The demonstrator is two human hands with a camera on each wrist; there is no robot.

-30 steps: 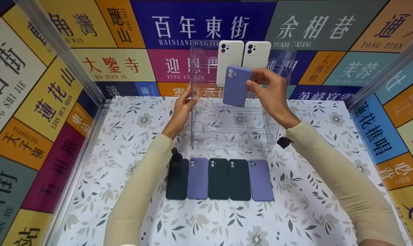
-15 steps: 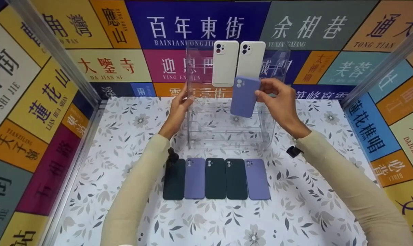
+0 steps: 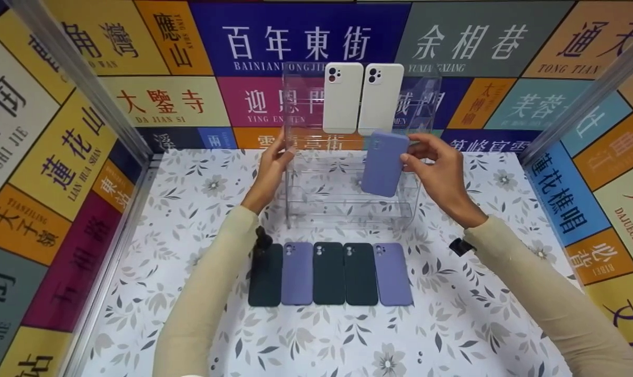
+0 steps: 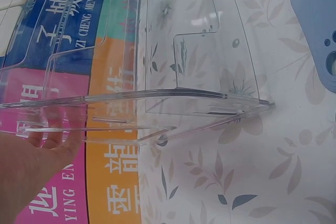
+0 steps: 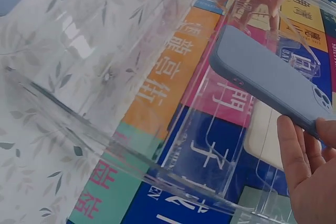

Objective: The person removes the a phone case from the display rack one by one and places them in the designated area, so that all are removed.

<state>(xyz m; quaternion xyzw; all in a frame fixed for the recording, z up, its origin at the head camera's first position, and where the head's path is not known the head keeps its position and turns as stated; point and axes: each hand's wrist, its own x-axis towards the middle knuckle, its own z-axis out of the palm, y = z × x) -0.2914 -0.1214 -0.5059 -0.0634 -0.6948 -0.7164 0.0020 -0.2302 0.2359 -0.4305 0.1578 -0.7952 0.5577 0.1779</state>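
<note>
My right hand (image 3: pixel 442 170) pinches a purple phone case (image 3: pixel 384 165) by its right edge, thumb on the near face. The case hangs slightly tilted in front of a clear stepped display stand (image 3: pixel 323 206), below two white phone cases (image 3: pixel 342 99) that stand side by side on its top tier. In the right wrist view the held phone case (image 5: pixel 273 72) looks bluish, with thumb and fingers (image 5: pixel 296 150) at its camera end. My left hand (image 3: pixel 268 174) grips the stand's left side panel; its fingers show through the plastic in the left wrist view.
In front of the stand, several phone cases lie in a row on the flower-patterned tabletop (image 3: pixel 191 293): dark green cases (image 3: pixel 329 273) and purple cases (image 3: pixel 393 273). Colourful sign-printed walls (image 3: pixel 295 36) with metal corner posts (image 3: pixel 83 78) enclose the table.
My right hand has carried the purple phone case down and to the right, from in front of the white cases to below them. My left hand has stayed on the stand.
</note>
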